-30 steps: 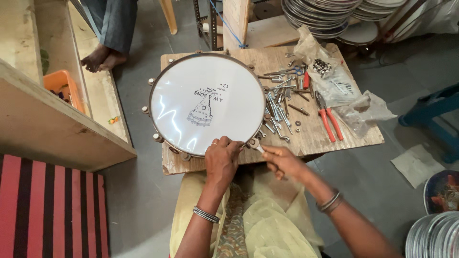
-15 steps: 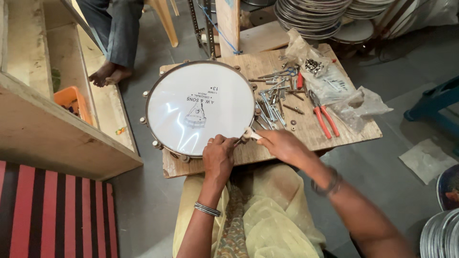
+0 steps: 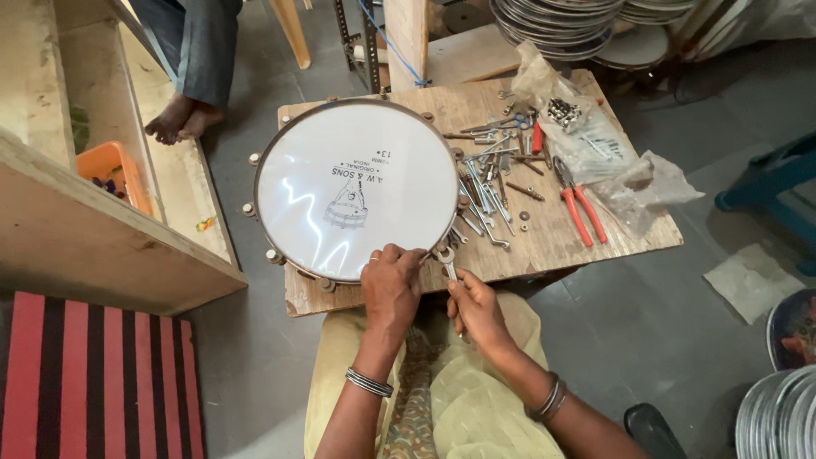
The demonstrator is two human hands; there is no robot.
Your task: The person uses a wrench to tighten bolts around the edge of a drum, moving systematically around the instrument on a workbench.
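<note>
Steel spanner (image 3: 445, 262) in right hand (image 3: 478, 310), head toward drum (image 3: 357, 189).

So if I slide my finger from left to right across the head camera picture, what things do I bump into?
Striped mat → orange tray → round drum → pile of metal rods → red-handled pliers → crumpled plastic bag.

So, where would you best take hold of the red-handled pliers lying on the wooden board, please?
Probably by the two red handles of the red-handled pliers, coming from the near board edge: they lie flat, handles splayed toward you, metal jaws pointing away toward the plastic bag.
</note>
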